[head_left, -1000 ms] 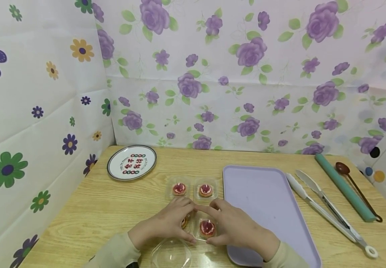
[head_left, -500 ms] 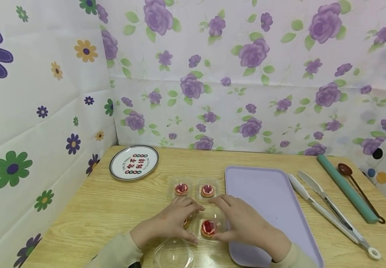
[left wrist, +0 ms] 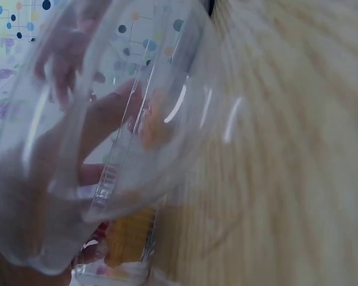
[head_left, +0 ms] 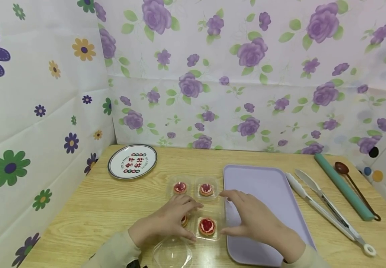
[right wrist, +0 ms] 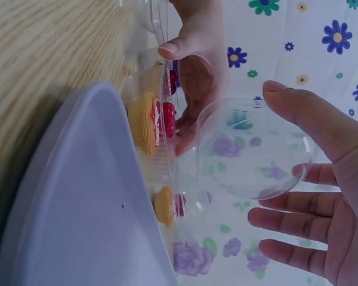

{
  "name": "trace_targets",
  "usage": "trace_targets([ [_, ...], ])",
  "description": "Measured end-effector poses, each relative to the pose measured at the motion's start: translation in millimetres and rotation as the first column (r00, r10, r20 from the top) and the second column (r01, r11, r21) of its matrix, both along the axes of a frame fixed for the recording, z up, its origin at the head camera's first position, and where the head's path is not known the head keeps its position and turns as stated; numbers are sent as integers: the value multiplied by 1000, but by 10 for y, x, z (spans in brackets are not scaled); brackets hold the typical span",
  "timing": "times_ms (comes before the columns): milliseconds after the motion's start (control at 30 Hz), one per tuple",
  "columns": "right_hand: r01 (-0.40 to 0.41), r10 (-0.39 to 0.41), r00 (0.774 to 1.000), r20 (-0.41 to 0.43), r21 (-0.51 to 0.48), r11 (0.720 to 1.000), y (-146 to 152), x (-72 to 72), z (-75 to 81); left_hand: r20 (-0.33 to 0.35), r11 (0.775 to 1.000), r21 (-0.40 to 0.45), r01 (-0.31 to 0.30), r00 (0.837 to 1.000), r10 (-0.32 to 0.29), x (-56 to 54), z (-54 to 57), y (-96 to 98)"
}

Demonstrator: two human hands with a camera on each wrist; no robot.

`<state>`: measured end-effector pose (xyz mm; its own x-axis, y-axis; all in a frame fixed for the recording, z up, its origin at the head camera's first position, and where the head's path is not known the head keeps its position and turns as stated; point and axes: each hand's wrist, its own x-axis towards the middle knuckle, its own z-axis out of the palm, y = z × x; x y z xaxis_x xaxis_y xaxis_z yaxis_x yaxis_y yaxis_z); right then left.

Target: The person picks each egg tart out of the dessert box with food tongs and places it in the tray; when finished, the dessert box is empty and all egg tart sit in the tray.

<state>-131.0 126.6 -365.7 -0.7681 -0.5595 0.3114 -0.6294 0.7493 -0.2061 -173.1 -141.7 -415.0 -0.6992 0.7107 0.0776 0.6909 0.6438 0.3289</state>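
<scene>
In the head view, my right hand (head_left: 258, 223) is above the left edge of the lavender tray. Between its thumb and fingers it holds a clear dome lid (right wrist: 256, 149), plainest in the right wrist view. Just left is a clear plastic container (head_left: 197, 235) with a red-topped tart (head_left: 207, 226), uncovered. My left hand (head_left: 169, 219) holds that container at its left side, thumb near and fingertips far. It partly hides another tart (head_left: 184, 220). Near the left wrist, an open clear lid (head_left: 172, 255) lies at the front.
Two more tarts, a left one (head_left: 180, 187) and a right one (head_left: 206, 190), sit in clear containers behind. The lavender tray (head_left: 260, 193) lies right, then tongs (head_left: 327, 212), a green rolled item (head_left: 343, 186) and a brown ladle (head_left: 341, 168). A round plate (head_left: 132, 162) is back left.
My right hand has moved right, away from the front tart, carrying the clear lid off it. The left hand has stayed at the container.
</scene>
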Motion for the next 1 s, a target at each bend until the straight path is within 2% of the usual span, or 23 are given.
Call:
trace_targets([
  [167, 1, -3, 1000, -22, -53, 999, 48, 16, 5, 15, 999, 44, -24, 1000, 24, 1, 75, -14],
  [300, -14, 8, 997, -71, -87, 996, 54, 28, -30, -28, 996, 83, -29, 999, 32, 30, 137, 4],
  [500, -65, 33, 985, -172, -180, 982, 6, 48, -101, -116, 985, 170, -1, 993, 21, 158, 206, 97],
  [600, -100, 47, 979, -199, -267, 958, -19, 67, -126, -190, 979, 204, 30, 982, 9, 217, 230, 147],
  [800, -193, 96, 962, -255, -390, 900, -57, 92, -135, -347, 951, 289, 105, 938, 2, 312, 270, 212],
  [900, -257, 135, 945, -298, -420, 870, -81, 95, -145, -393, 927, 345, 149, 919, -1, 339, 284, 239],
  [1000, -286, 156, 937, -311, -433, 855, -105, 104, -156, -423, 911, 377, 166, 906, 10, 353, 294, 257],
])
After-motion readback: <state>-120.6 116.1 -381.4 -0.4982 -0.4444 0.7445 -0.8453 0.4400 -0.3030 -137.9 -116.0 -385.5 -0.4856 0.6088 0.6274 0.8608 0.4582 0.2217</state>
